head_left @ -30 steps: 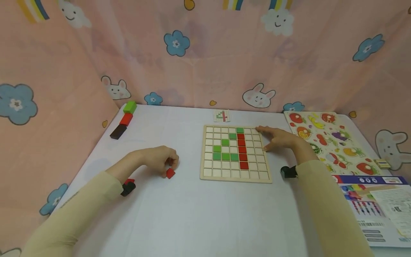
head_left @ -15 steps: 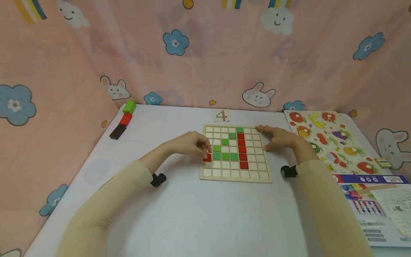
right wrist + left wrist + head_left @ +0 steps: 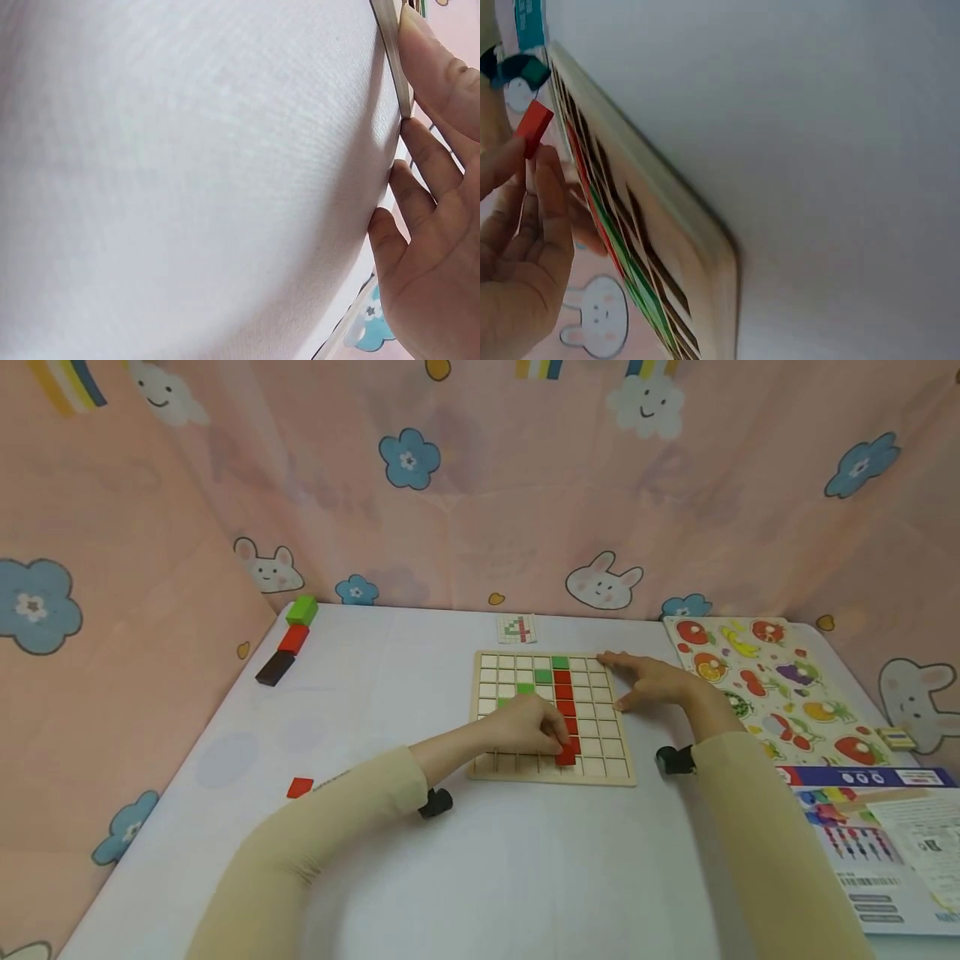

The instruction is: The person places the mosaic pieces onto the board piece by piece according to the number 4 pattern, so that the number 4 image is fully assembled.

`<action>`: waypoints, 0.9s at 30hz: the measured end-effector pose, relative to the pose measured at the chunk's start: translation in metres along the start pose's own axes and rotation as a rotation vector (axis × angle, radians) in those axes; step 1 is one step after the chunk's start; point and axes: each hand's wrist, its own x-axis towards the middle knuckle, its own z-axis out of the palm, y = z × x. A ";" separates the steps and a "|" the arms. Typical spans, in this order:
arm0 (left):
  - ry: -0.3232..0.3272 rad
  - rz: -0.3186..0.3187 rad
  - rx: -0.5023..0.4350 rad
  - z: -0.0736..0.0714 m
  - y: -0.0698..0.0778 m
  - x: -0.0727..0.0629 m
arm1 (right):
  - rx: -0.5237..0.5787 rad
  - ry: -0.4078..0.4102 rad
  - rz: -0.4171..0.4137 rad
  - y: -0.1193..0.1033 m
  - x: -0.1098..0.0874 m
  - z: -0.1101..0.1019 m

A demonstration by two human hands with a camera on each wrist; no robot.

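Observation:
A red square tile (image 3: 566, 758) is pinched between the thumb and fingertips of my left hand (image 3: 525, 725), over the lower end of the red column on the wooden grid board (image 3: 551, 780). In the left wrist view the tile (image 3: 534, 127) tilts up above the board (image 3: 660, 180), apart from it. Several red tiles (image 3: 564, 692) and green tiles (image 3: 543, 677) sit in the grid; my left hand covers some. My right hand (image 3: 651, 682) touches the board's right edge, fingers spread. In the right wrist view its thumb lies along the board's side (image 3: 391, 52).
Another red tile (image 3: 300, 787) lies near the left sleeve. Green, red and black blocks (image 3: 276, 667) stand in a row at the back left. A small pattern card (image 3: 517, 629) lies behind the board. A fruit-print board (image 3: 795, 693) and a printed box (image 3: 862, 877) occupy the right side.
My left hand has picked up the red tile from the table at left and carried it right, across the board to the red column's lower end. My right hand has stayed put.

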 end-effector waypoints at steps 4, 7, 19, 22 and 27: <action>0.031 -0.006 0.042 0.012 0.007 0.004 | 0.011 0.004 -0.006 -0.001 -0.001 -0.001; 0.057 -0.016 0.080 0.018 0.011 0.006 | 0.006 0.006 -0.013 0.000 -0.001 -0.001; 0.069 -0.002 0.215 0.028 0.017 0.007 | -0.016 0.009 -0.003 -0.001 -0.001 -0.001; 0.078 0.008 0.277 0.023 0.019 0.002 | -0.024 0.001 -0.008 -0.001 -0.001 0.000; 0.086 0.006 0.307 -0.003 0.011 -0.009 | -0.041 0.004 0.010 -0.003 -0.002 0.001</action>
